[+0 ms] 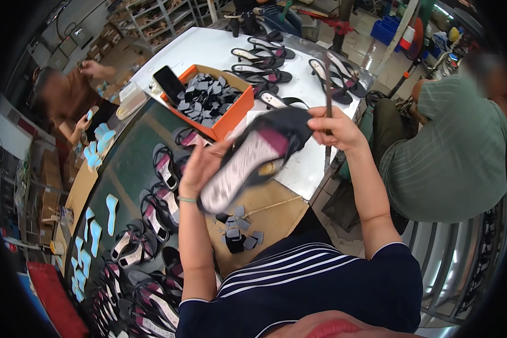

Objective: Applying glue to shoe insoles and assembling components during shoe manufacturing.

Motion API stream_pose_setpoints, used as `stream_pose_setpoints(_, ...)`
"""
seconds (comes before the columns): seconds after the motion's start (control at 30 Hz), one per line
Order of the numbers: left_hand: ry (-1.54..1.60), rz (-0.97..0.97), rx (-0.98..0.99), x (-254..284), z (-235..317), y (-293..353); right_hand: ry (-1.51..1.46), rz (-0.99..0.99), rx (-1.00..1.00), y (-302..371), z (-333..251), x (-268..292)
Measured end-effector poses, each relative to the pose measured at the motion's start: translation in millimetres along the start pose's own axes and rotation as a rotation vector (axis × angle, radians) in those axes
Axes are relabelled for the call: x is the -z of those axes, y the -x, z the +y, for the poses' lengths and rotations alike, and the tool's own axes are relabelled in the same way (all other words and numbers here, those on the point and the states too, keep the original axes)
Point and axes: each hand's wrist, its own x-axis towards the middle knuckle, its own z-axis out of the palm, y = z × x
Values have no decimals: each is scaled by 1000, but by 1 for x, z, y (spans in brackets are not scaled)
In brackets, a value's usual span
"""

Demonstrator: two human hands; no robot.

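A dark sandal (pixel 236 169) with a pale, marked insole and a purple patch hangs tilted above the table, a little blurred. My right hand (pixel 335 129) is closed in a pinch on its upper right end. Along the opposite edge, my left hand (pixel 197 169) curves round the sandal, its fingers partly behind it. A thin dark rod (pixel 328 84) runs by my right fingers; whether I hold it cannot be made out. Below the sandal, several small grey squares (pixel 239 225) lie on a brown board (pixel 279 211).
An orange box (pixel 236 118) full of grey and black pieces stands beyond my hands, with a phone (pixel 168 83) at its corner. Sandals (pixel 152 293) crowd the left; others (pixel 259 56) stand on the white tabletop (pixel 191 48). Light-blue sole-shaped pieces (pixel 94 236) lie far left. People (pixel 445 146) sit nearby.
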Motion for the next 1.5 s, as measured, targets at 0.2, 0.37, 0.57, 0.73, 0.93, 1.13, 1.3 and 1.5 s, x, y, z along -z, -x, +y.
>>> stream_pose_setpoints(0.2,322,156,269,-33,-55,16,260,-63,-183,-25,12,-41)
stream_pose_setpoints(0.37,249,189,-25,-38,-15,42,209,53,183,-21,3,-40)
stream_pose_setpoints(0.57,167,588,-473,16,39,91,492,116,254,-7,43,-62)
stream_pose_setpoints(0.73,238,827,-648,35,43,118,538,172,156,-32,89,-64)
stream_pose_setpoints(0.93,287,867,-738,24,43,115,641,222,129,-54,119,-60)
stream_pose_setpoints(1.13,247,728,-825,27,44,113,248,402,4,-57,84,-47)
stream_pose_setpoints(1.3,-13,834,-835,36,44,112,315,238,184,-40,85,-49)
stream_pose_setpoints(1.5,-26,936,-842,21,31,95,164,149,93,-19,87,-62)
